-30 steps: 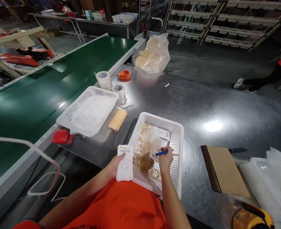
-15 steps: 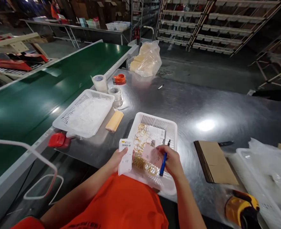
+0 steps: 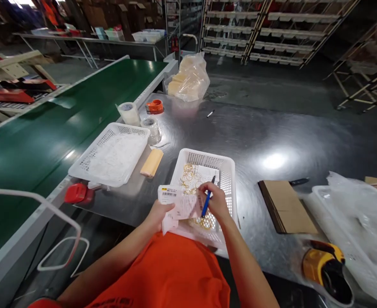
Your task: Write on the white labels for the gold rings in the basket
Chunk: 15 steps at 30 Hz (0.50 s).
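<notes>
My left hand is closed on a white paper slip with a barcode label, held over the near edge of a white perforated basket. My right hand grips a blue pen and pinches a clear packet, pressing it against the slip. Gold rings in clear bags and another printed paper lie inside the basket.
A second white basket holding clear bags sits at left beside a yellow pad, tape rolls and an orange tape dispenser. A green conveyor runs along the left. Flat cardboard, a plastic-lined bin and a yellow tool are at right.
My right hand lifted a clear packet out of the basket and brought it left against the slip in my left hand. The pen swung from level to upright.
</notes>
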Each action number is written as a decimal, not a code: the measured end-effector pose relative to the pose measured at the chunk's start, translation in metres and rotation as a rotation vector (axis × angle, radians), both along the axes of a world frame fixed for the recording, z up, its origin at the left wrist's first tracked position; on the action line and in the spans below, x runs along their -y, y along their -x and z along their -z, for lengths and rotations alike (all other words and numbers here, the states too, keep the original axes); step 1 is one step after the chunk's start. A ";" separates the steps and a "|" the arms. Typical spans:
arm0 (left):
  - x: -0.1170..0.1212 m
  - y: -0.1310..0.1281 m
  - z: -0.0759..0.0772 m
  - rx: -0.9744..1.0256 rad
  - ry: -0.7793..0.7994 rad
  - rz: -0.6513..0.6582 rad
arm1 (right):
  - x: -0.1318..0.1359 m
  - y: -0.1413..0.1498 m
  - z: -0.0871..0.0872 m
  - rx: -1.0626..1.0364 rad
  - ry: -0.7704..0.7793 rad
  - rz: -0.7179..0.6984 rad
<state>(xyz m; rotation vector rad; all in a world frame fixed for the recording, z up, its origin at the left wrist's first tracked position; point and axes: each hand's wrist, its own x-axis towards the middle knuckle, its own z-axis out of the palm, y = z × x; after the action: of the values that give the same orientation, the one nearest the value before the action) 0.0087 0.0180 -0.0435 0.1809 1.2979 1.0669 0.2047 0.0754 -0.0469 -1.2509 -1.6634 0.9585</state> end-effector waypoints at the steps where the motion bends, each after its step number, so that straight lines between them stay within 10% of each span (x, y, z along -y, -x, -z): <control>1: 0.000 0.003 0.000 -0.006 0.022 -0.029 | -0.001 -0.005 0.005 -0.027 0.012 0.099; 15: -0.003 0.003 -0.006 0.148 0.144 -0.057 | 0.027 0.027 0.008 -0.468 0.271 0.374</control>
<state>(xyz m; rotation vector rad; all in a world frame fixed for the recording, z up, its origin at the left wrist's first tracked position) 0.0058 0.0205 -0.0380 -0.0430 1.2466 1.0109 0.1779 0.0486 -0.0547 -1.3264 -0.9224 1.1548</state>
